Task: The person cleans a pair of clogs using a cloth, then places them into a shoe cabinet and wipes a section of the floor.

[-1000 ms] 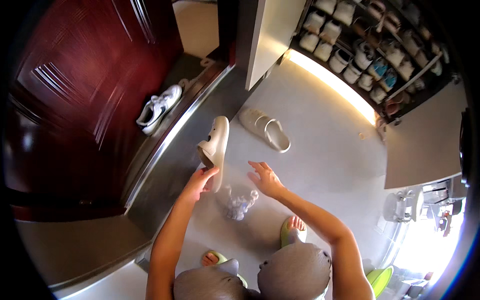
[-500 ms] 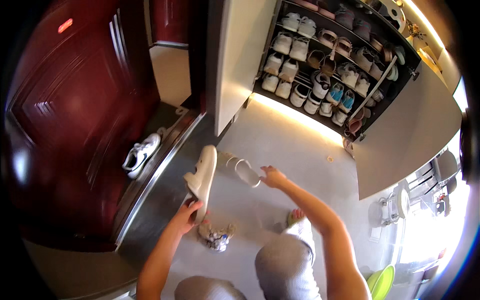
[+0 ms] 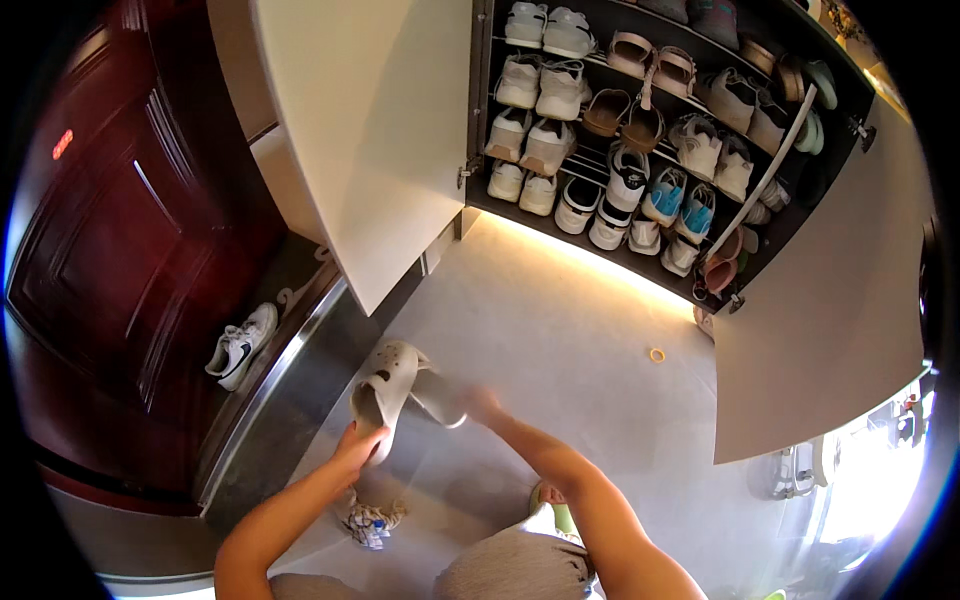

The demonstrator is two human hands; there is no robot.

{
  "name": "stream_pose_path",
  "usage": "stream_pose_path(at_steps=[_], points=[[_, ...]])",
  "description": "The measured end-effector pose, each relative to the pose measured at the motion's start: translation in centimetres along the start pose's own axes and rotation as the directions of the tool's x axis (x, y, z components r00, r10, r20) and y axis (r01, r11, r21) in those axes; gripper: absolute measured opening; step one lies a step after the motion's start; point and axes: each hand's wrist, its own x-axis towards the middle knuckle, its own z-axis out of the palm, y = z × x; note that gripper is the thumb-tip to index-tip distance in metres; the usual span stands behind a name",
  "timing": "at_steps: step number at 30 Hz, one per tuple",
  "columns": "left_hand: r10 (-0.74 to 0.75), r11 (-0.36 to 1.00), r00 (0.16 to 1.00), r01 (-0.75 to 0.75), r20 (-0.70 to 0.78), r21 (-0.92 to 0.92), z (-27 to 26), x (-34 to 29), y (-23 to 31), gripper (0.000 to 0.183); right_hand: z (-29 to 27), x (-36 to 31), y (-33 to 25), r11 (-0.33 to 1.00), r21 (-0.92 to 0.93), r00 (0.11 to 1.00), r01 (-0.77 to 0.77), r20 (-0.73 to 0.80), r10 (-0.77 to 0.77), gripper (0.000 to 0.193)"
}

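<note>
A pale clog (image 3: 394, 372), left of centre in the frame, is clasped near the heel by the closed fingers of my left hand (image 3: 362, 443). My right hand (image 3: 485, 406), blurred, is beside a second clog (image 3: 437, 400); its grip I cannot tell. Shoes (image 3: 628, 178) line a cabinet, upper right.

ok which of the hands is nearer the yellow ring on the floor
Right: the right hand is left of the yellow ring, beside the blurred clog; the left hand, gripping the other clog, is farther left.
</note>
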Motion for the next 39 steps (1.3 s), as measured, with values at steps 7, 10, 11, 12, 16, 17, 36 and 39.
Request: stream_pose_path(at_steps=[7, 10, 11, 12, 16, 17, 36, 39], points=[[0.084, 0.994, 0.986, -0.093, -0.146, -0.059, 9.9, 2.5, 4.0, 0.079, -2.6, -2.4, 5.5, 0.951, 0.308, 0.999, -0.036, 0.003, 0.037, 0.035], [0.091, 0.996, 0.93, -0.084, -0.355, 0.035, 13.0, 1.4, 5.4, 0.085, -6.1, -7.4, 3.3, 0.738, 0.623, 0.939, -0.26, -0.016, 0.343, 0.03], [0.114, 0.979, 0.957, -0.154, -0.268, -0.136, 15.7, 1.5, 5.8, 0.084, -8.2, -8.4, 4.8, 0.723, 0.651, 0.932, -0.233, -0.064, 0.358, 0.034], [0.179, 0.968, 0.942, -0.221, -0.284, -0.123, 17.1, 3.5, 4.6, 0.077, -9.1, -9.3, 5.6, 0.704, 0.679, 0.928, -0.207, -0.093, 0.362, 0.037], [0.237, 0.969, 0.945, -0.214, -0.227, 0.122, 27.4, 5.9, 4.9, 0.08, -12.6, -12.3, 10.0, 0.604, 0.789, 0.876, -0.111, -0.209, 0.434, 0.029], [0.226, 0.971, 0.949, -0.202, -0.22, 0.128, 29.0, 6.5, 3.8, 0.08, -12.8, -12.7, 10.9, 0.583, 0.807, 0.86, -0.096, -0.227, 0.456, 0.027], [0.714, 0.449, 0.698, -0.506, 0.044, 0.737, 36.1, 6.4, 5.8, 0.071, -10.1, -12.4, 14.6, 0.437, 0.898, 0.79, 0.049, -0.303, 0.533, 0.027], [0.606, 0.546, 0.796, -0.414, -0.002, 0.728, 37.1, 7.5, 6.7, 0.062, -10.8, -12.1, 14.6, 0.394, 0.919, 0.823, 0.013, -0.234, 0.517, 0.026]])
